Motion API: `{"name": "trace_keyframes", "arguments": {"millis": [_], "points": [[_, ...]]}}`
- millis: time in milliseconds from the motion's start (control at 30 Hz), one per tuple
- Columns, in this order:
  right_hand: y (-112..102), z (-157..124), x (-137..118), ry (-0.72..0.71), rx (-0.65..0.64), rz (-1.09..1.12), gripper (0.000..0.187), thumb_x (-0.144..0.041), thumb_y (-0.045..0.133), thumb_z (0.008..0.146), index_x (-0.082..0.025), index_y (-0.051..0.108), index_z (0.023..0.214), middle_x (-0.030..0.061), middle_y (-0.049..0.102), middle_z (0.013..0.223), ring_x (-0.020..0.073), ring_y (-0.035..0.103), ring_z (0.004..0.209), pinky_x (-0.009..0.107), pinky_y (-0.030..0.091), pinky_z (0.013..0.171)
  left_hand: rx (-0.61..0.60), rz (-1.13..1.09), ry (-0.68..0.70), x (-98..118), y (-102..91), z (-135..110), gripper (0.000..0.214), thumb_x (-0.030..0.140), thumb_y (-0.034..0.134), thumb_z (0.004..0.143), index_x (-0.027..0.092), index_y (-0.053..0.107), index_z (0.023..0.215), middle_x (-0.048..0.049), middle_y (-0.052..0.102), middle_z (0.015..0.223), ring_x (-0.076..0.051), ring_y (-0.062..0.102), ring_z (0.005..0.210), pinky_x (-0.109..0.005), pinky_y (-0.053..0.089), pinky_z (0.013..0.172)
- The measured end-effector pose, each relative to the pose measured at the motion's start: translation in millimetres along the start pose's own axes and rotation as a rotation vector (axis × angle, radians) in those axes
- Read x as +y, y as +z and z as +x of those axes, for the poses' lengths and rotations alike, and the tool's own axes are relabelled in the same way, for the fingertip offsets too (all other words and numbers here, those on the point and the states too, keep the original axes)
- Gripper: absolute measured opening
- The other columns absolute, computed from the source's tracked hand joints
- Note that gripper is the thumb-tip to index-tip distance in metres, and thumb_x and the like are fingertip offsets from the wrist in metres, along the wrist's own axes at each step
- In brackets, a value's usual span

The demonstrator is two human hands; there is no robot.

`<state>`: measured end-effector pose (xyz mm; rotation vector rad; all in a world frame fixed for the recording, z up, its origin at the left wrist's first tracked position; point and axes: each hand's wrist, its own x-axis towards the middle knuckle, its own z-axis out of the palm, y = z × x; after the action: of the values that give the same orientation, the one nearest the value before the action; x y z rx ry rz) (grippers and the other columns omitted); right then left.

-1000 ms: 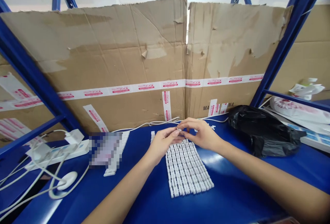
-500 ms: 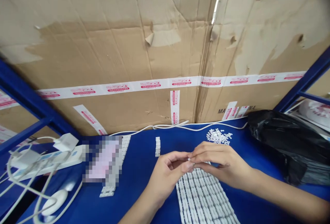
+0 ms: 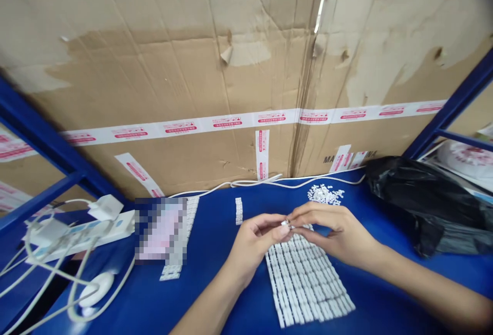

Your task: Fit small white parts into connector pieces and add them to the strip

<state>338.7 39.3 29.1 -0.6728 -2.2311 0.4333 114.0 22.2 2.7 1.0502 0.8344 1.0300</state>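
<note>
My left hand [image 3: 256, 240] and my right hand [image 3: 337, 232] meet fingertip to fingertip over the blue tabletop [image 3: 215, 299]. Together they pinch a tiny white plastic piece [image 3: 287, 223]. Directly below them lies a mat of small white plastic pieces [image 3: 306, 283] set in tight rows. Behind my right hand sits a loose pile of the same white pieces [image 3: 324, 194]. A short strip of joined pieces [image 3: 239, 210] lies just left of my left hand.
Torn cardboard sheets [image 3: 231, 93] with white and red tape wall off the back. A crumpled black plastic bag [image 3: 427, 206] lies at the right. A white power strip [image 3: 82, 229] with plugs and cables sits at the left, next to a blurred patch. Blue rack posts frame both sides.
The camera dipped closer to the table and then steadied. My two hands stayed joined on the small piece, shifting slightly over the mat's far edge.
</note>
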Motion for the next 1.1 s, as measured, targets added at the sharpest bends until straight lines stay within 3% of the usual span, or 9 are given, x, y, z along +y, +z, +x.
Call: {"name": "trace_keyframes", "arguments": {"millis": [100, 233, 367, 467, 633, 767, 867, 1000, 1100], "points": [[-12.8, -1.5, 15.4, 0.013, 0.018, -0.161, 0.017, -0.022, 0.064, 0.099, -0.024, 0.072, 0.114, 0.0074, 0.075, 0.115, 0.0201, 0.071, 0.108, 0.036, 0.059, 0.095, 0.035, -0.022, 0.036, -2.1, -2.7, 1.9, 0.039, 0.037, 0.087, 0.078, 0.015, 0.078, 0.109, -0.0125, 0.080, 0.101, -0.026, 0.076, 0.097, -0.043, 0.057, 0.097], [-32.1, -14.6, 63.7, 0.063, -0.007, -0.457, 0.015, -0.021, 0.060, 0.099, -0.023, 0.075, 0.103, 0.0080, 0.076, 0.106, 0.0250, 0.069, 0.103, 0.046, 0.056, 0.096, 0.076, -0.016, 0.061, -7.5, -6.0, 5.3, 0.037, 0.036, 0.086, 0.079, 0.016, 0.079, 0.109, -0.0126, 0.080, 0.105, -0.028, 0.076, 0.103, -0.043, 0.055, 0.101], [-40.7, -30.6, 96.0, 0.156, -0.020, -0.573, 0.013, -0.022, 0.063, 0.096, -0.021, 0.076, 0.092, 0.0086, 0.075, 0.098, 0.0271, 0.066, 0.098, 0.050, 0.055, 0.093, 0.101, 0.001, 0.055, -10.4, -8.3, 8.0, 0.038, 0.035, 0.086, 0.079, 0.015, 0.080, 0.111, -0.0128, 0.080, 0.108, -0.028, 0.075, 0.105, -0.044, 0.053, 0.105], [-34.6, -30.2, 83.2, 0.133, 0.031, -0.525, 0.015, -0.028, 0.065, 0.097, -0.023, 0.076, 0.106, 0.0089, 0.075, 0.110, 0.0289, 0.065, 0.111, 0.054, 0.053, 0.100, 0.112, 0.009, 0.053, -9.7, -8.9, 8.8, 0.039, 0.035, 0.086, 0.080, 0.015, 0.078, 0.112, -0.0129, 0.080, 0.108, -0.027, 0.075, 0.106, -0.044, 0.052, 0.106], [-3.0, -17.0, 25.8, -0.022, 0.087, -0.225, 0.045, -0.033, 0.071, 0.095, -0.025, 0.063, 0.138, 0.0109, 0.067, 0.137, 0.0260, 0.060, 0.128, 0.047, 0.054, 0.106, 0.050, 0.054, 0.063, -8.4, -4.2, 4.0, 0.052, 0.036, 0.086, 0.079, 0.016, 0.070, 0.125, -0.0131, 0.079, 0.110, -0.025, 0.075, 0.100, -0.041, 0.055, 0.096], [19.4, -16.1, 3.7, -0.179, 0.098, -0.034, 0.036, -0.021, 0.067, 0.098, -0.027, 0.066, 0.134, 0.0078, 0.073, 0.125, 0.0206, 0.068, 0.117, 0.040, 0.059, 0.100, -0.039, 0.088, 0.085, -10.6, 3.5, 0.8, 0.052, 0.037, 0.085, 0.080, 0.017, 0.069, 0.125, -0.0123, 0.079, 0.110, -0.023, 0.073, 0.100, -0.037, 0.053, 0.093], [22.9, -19.2, 2.1, -0.193, 0.133, -0.010, 0.030, -0.019, 0.067, 0.098, -0.027, 0.070, 0.127, 0.0065, 0.076, 0.116, 0.0206, 0.071, 0.111, 0.041, 0.060, 0.097, -0.051, 0.146, 0.100, -6.1, 10.4, -0.7, 0.050, 0.039, 0.081, 0.083, 0.017, 0.069, 0.126, -0.0124, 0.079, 0.111, -0.023, 0.073, 0.098, -0.036, 0.053, 0.089], [15.4, -24.0, 8.6, -0.158, 0.179, -0.074, 0.025, -0.022, 0.068, 0.098, -0.025, 0.071, 0.122, 0.0073, 0.077, 0.115, 0.0219, 0.071, 0.110, 0.042, 0.060, 0.096, -0.001, 0.529, 0.213, 13.8, 4.4, -24.0, 0.036, 0.045, 0.067, 0.092, 0.021, 0.075, 0.117, -0.0108, 0.078, 0.112, -0.025, 0.071, 0.101, -0.034, 0.054, 0.083], [8.0, -27.8, 20.1, -0.147, 0.180, -0.126, 0.018, -0.024, 0.065, 0.099, -0.025, 0.073, 0.115, 0.0077, 0.077, 0.114, 0.0220, 0.071, 0.108, 0.042, 0.060, 0.096, 0.265, 1.035, 0.355, 24.7, -29.2, -66.9, 0.032, 0.044, 0.060, 0.095, 0.025, 0.078, 0.114, -0.0085, 0.076, 0.106, -0.026, 0.070, 0.094, -0.034, 0.054, 0.078]]}}
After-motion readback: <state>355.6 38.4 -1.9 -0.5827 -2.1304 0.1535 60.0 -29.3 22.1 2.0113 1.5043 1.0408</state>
